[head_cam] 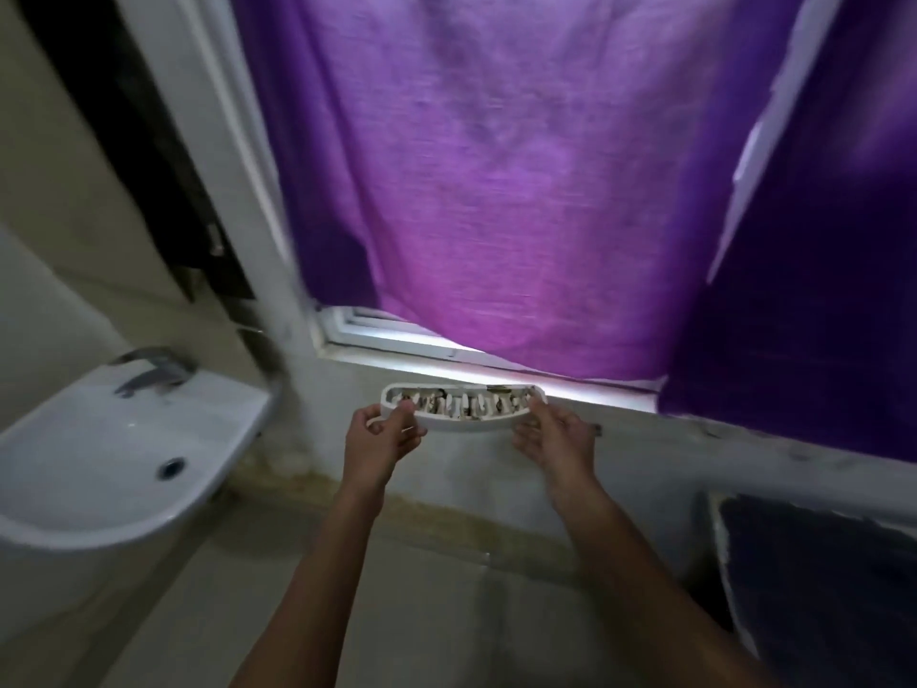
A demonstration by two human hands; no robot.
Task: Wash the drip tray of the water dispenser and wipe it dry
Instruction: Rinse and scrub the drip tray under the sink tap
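Drip tray (464, 414): white plastic, long and shallow, front edge curved, ends rounded. Slotted grille on top, white ribs with brownish, dirty-looking patches in the gaps. It is held in the air in front of the window sill (570, 382), just below the hem of the curtain, well to the right of the washbasin.

Left hand (384, 434): fingers curled round the tray's left end, thumb over the top rim, the other fingers tucked under. Wrist bent slightly back, forearm reaching up from the bottom of the view.

Right hand (556, 432): grips the right end, thumb on the top edge by the corner, fingers cupped beneath the front wall. Palm turned partly upward. Forearm bare, stretched forward.

Both arms run nearly parallel, and the tray spans the gap between the hands, roughly level.

Curtain (521, 166): purple woven cloth, coarse visible weave, backlit to a bright magenta in the middle, darker at the folds. It hangs over a white-framed window; a strip of daylight shows along the sill.

Washbasin (124, 464): white glazed ceramic, rounded front, dark drain hole, chrome tap (154, 369) at its rear edge, blurred.

Wall below the sill: pale, smudged, with a yellowish stained band low down. Dark panel with a ragged white edge at lower right (818, 588); I cannot tell what it is.
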